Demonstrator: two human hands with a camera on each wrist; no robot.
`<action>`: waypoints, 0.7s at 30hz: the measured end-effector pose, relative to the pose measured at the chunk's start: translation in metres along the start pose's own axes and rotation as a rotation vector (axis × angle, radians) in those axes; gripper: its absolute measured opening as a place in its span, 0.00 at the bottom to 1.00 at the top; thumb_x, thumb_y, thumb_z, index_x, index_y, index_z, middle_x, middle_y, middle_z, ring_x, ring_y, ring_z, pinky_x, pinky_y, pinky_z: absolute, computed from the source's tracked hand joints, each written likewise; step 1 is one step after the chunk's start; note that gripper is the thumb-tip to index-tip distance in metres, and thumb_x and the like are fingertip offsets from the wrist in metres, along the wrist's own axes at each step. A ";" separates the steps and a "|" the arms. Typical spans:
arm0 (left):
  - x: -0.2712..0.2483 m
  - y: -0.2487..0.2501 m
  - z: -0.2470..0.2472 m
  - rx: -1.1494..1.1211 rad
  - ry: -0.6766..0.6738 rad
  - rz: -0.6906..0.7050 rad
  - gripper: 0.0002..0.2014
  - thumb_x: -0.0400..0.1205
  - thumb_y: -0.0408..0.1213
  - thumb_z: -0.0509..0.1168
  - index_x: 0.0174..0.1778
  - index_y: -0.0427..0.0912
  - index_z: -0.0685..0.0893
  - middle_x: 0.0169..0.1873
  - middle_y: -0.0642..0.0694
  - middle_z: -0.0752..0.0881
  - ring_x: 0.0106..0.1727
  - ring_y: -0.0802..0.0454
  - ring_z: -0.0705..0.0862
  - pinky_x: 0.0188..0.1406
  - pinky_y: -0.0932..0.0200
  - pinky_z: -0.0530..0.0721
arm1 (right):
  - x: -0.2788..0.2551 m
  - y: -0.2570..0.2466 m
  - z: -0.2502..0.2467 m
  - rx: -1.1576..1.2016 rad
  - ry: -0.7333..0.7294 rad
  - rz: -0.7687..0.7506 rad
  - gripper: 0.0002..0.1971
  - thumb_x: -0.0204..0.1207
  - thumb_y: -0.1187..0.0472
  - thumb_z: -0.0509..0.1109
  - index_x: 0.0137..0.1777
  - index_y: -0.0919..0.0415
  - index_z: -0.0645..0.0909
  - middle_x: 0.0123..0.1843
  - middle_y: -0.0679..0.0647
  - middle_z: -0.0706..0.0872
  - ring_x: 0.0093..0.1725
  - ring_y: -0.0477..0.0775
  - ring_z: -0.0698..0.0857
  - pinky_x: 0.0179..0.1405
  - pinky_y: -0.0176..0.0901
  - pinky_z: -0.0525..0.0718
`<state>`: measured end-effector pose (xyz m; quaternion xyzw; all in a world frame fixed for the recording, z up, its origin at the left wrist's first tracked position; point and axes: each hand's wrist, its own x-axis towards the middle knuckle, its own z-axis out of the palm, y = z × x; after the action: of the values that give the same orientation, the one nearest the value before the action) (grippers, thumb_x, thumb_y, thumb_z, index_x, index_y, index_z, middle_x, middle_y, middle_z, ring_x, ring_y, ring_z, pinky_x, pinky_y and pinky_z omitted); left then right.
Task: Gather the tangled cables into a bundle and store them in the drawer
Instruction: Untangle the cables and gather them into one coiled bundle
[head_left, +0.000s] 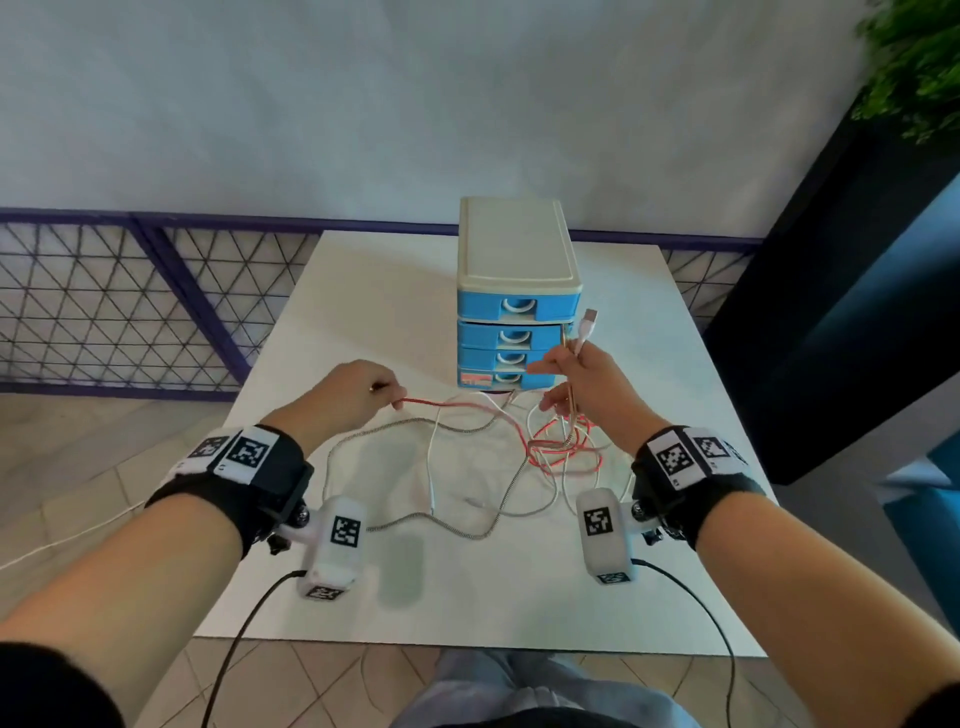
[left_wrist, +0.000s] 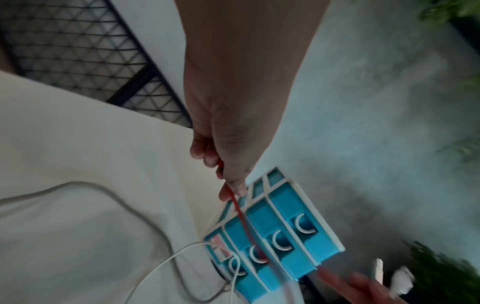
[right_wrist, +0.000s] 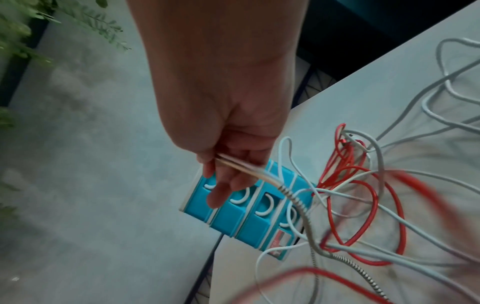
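Note:
A tangle of red, white and braided grey cables (head_left: 550, 452) lies on the white table (head_left: 363, 291) before a small blue drawer unit (head_left: 517, 306) with all drawers closed. My left hand (head_left: 358, 387) pinches the red cable (head_left: 441, 402) near its end, left of the tangle; the red cable (left_wrist: 240, 214) runs from my fingers (left_wrist: 231, 185). My right hand (head_left: 587, 387) is raised in front of the drawers, gripping cable ends; a white USB plug (head_left: 587, 325) sticks up from it. The braided cable (right_wrist: 306, 222) hangs from my right hand (right_wrist: 228, 156) toward the red loops (right_wrist: 363, 195).
The drawer unit (right_wrist: 249, 209) stands at the table's far middle, near a pale wall. A wire-mesh fence (head_left: 104, 301) runs behind on the left. A dark panel (head_left: 841, 291) and green foliage (head_left: 919, 62) stand to the right. Tiled floor surrounds the table.

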<state>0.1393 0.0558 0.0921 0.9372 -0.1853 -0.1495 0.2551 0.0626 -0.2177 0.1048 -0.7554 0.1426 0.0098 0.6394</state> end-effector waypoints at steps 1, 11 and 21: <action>0.000 0.007 -0.007 0.048 0.044 0.040 0.07 0.81 0.39 0.67 0.40 0.44 0.89 0.40 0.46 0.83 0.41 0.48 0.80 0.38 0.59 0.73 | -0.001 -0.003 0.001 -0.016 0.008 -0.022 0.10 0.87 0.61 0.54 0.53 0.65 0.76 0.53 0.55 0.88 0.29 0.49 0.86 0.25 0.35 0.78; 0.012 0.112 -0.008 -0.518 0.211 0.312 0.14 0.70 0.37 0.78 0.51 0.49 0.88 0.46 0.49 0.91 0.46 0.62 0.88 0.52 0.66 0.83 | -0.017 -0.037 0.033 0.261 -0.167 -0.050 0.15 0.88 0.61 0.54 0.63 0.70 0.77 0.47 0.62 0.88 0.43 0.56 0.90 0.51 0.45 0.88; -0.003 0.113 0.059 -1.047 -0.155 0.232 0.33 0.75 0.62 0.63 0.68 0.41 0.75 0.60 0.45 0.87 0.63 0.55 0.84 0.65 0.59 0.80 | -0.017 -0.057 0.046 0.530 -0.156 -0.005 0.15 0.88 0.56 0.53 0.42 0.60 0.72 0.29 0.52 0.71 0.26 0.49 0.72 0.31 0.46 0.76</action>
<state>0.0845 -0.0581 0.1044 0.6445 -0.2064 -0.2614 0.6882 0.0672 -0.1622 0.1547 -0.5592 0.0887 0.0290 0.8238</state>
